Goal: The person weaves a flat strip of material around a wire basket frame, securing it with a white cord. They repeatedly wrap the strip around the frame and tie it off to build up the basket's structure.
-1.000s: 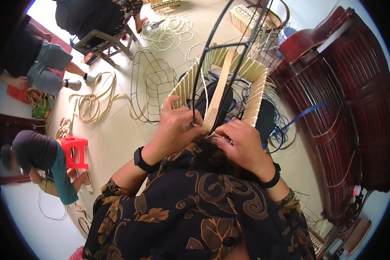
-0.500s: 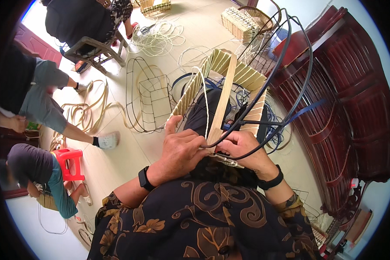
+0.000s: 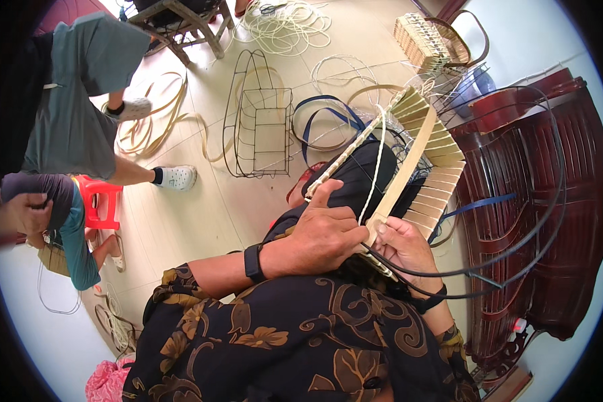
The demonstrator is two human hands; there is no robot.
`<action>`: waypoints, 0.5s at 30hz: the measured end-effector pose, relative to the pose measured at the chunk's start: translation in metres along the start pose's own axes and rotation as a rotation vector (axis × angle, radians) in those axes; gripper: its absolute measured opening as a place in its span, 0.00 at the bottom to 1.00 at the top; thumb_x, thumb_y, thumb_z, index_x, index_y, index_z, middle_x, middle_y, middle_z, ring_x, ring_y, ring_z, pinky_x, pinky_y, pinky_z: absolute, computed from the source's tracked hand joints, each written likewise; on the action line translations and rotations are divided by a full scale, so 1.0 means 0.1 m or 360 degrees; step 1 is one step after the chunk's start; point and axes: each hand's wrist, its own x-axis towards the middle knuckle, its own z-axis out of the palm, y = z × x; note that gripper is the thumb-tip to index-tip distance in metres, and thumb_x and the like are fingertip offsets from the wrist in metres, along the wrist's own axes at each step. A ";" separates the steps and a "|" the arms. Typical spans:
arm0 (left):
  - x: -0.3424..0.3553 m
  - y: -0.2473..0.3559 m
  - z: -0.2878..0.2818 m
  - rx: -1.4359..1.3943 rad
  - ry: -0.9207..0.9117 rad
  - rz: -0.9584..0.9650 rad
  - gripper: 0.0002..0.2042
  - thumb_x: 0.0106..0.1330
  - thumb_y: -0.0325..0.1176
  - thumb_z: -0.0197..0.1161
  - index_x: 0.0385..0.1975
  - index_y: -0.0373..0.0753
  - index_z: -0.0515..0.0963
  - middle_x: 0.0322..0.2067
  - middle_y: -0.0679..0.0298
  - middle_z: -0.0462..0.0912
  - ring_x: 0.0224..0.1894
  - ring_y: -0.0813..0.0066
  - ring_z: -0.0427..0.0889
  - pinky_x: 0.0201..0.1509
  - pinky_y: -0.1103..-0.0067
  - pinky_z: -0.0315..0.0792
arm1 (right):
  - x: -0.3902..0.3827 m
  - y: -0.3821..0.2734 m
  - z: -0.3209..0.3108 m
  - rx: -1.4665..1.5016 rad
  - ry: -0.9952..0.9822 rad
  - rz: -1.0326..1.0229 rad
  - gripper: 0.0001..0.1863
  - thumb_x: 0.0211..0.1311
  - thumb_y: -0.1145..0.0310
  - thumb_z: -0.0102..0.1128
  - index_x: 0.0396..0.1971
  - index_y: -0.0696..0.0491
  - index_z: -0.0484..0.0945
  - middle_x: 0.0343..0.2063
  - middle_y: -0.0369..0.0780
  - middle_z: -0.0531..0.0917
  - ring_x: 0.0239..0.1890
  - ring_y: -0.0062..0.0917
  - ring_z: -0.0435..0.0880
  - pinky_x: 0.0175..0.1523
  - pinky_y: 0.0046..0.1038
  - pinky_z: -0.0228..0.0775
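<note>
A pale basket (image 3: pixel 441 195) of slats on a wire frame lies tilted against my lap. A flat tan strip (image 3: pixel 409 164) spans it from the far rim to the near rim. At the strip's near end, my right hand (image 3: pixel 405 246) pinches it between thumb and fingers. My left hand (image 3: pixel 331 228) is closed beside it, its index finger raised along the left rim; what its fingertips grip is hidden. A white twisted cord (image 3: pixel 376 167) runs down from the far left rim to the strip's near end. Black wire loops (image 3: pixel 561 171) stick out to the right from below my right hand.
A bare wire frame (image 3: pixel 258 127), coiled tan strips (image 3: pixel 155 120) and pale cord (image 3: pixel 288 30) lie on the floor. A dark red wooden bench (image 3: pixel 516 228) stands at right. At left are a person's leg (image 3: pixel 135 167) and a red stool (image 3: pixel 102 201) with a seated person.
My view has swung, so the basket and hands appear farther right. The black wire loops have tipped down to the right. The person at left now stands closer.
</note>
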 end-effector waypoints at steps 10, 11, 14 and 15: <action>0.02 -0.14 0.00 -0.0043 -0.0071 0.0032 0.06 0.53 0.28 0.68 0.24 0.45 0.76 0.19 0.72 0.71 0.30 0.76 0.79 0.71 0.52 0.56 | 0.12 0.04 -0.02 0.0017 0.0154 0.0006 0.07 0.72 0.67 0.63 0.40 0.56 0.80 0.27 0.33 0.81 0.28 0.16 0.77 0.38 0.19 0.71; 0.01 -0.14 0.00 -0.0029 -0.0085 0.0038 0.07 0.51 0.27 0.69 0.23 0.45 0.76 0.20 0.72 0.73 0.30 0.76 0.79 0.71 0.52 0.56 | 0.13 0.04 -0.01 0.0004 0.0169 -0.0001 0.07 0.72 0.67 0.63 0.39 0.56 0.80 0.27 0.32 0.81 0.28 0.16 0.77 0.38 0.18 0.71; 0.01 -0.15 -0.02 -0.0010 -0.0112 0.0042 0.08 0.49 0.27 0.69 0.23 0.45 0.76 0.21 0.72 0.74 0.31 0.76 0.80 0.71 0.52 0.56 | 0.14 0.04 0.01 -0.0039 0.0206 -0.0026 0.07 0.72 0.67 0.64 0.38 0.55 0.80 0.26 0.32 0.80 0.27 0.15 0.76 0.36 0.17 0.69; 0.01 -0.15 -0.02 -0.0010 -0.0119 0.0044 0.08 0.49 0.26 0.69 0.23 0.45 0.76 0.21 0.73 0.74 0.31 0.77 0.80 0.71 0.52 0.56 | 0.14 0.04 0.02 -0.0054 0.0217 -0.0038 0.06 0.72 0.68 0.64 0.37 0.55 0.80 0.25 0.32 0.80 0.27 0.14 0.76 0.36 0.17 0.69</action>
